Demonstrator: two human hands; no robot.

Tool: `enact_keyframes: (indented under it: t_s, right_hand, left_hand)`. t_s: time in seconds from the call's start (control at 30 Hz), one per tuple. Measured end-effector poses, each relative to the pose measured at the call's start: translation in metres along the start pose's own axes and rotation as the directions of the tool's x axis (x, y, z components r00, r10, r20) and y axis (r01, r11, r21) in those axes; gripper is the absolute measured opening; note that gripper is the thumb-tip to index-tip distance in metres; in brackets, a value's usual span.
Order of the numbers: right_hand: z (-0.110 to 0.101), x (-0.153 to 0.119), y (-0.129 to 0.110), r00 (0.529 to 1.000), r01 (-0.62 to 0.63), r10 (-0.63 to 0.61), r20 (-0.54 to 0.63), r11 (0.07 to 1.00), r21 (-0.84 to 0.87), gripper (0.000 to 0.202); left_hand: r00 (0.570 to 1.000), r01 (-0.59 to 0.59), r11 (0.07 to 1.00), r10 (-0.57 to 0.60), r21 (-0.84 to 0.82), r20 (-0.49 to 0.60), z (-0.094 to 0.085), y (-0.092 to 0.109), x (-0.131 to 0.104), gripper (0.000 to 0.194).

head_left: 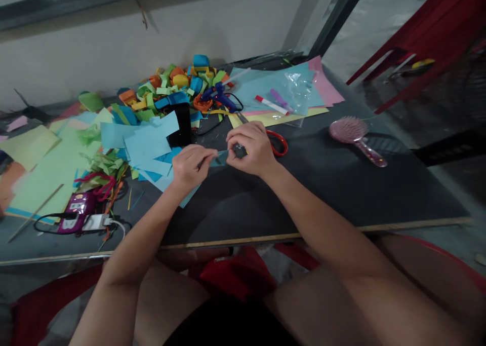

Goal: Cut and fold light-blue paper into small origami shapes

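Blue paper [221, 158] is pinched tight by left hand [193, 166] and right hand [251, 147], purple device [88, 203] bearing illegible markings.

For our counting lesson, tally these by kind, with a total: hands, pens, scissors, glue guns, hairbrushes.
Hands: 2
Pens: 2
Scissors: 1
Glue gun: 1
Hairbrush: 1
Total: 7

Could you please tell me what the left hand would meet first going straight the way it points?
The left hand would probably meet the right hand, past the blue paper between them; depth is unclear.
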State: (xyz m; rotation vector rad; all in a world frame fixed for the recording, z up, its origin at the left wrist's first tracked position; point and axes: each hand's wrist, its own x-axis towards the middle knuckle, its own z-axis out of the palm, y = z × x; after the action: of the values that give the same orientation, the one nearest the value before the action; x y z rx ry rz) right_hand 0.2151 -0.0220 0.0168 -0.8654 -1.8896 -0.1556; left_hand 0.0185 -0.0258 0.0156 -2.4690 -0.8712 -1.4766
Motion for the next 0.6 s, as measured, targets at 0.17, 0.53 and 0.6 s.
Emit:
enact_keyframes:
  t_s: [0.17, 0.53, 0.6]
  right_hand:
    - [0.001, -0.006, 0.022, 0.996, -0.090, 0.091, -0.023, 0.995, 0.045, 0.011]
    - [0.036, -0.017, -0.008, 0.680, -0.733, 0.471, 0.562, 0.416, 0.539, 0.044]
    - [0.034, -0.016, -0.008, 0.654, -0.757, 0.506, 0.563, 0.431, 0.491, 0.045]
  left_hand:
    - [0.969, 0.150, 0.989, -0.145, 0.008, -0.201, -0.010, -0.013, 0.006, 0.014]
    - [0.846, 0.525, 0.833, -0.532, -0.173, 0.003, 0.004, -0.025, -0.006, 0.022]
    - [0.834, 0.543, 0.816, -0.552, -0.197, 0.015, 0.005, -0.023, -0.007, 0.021]
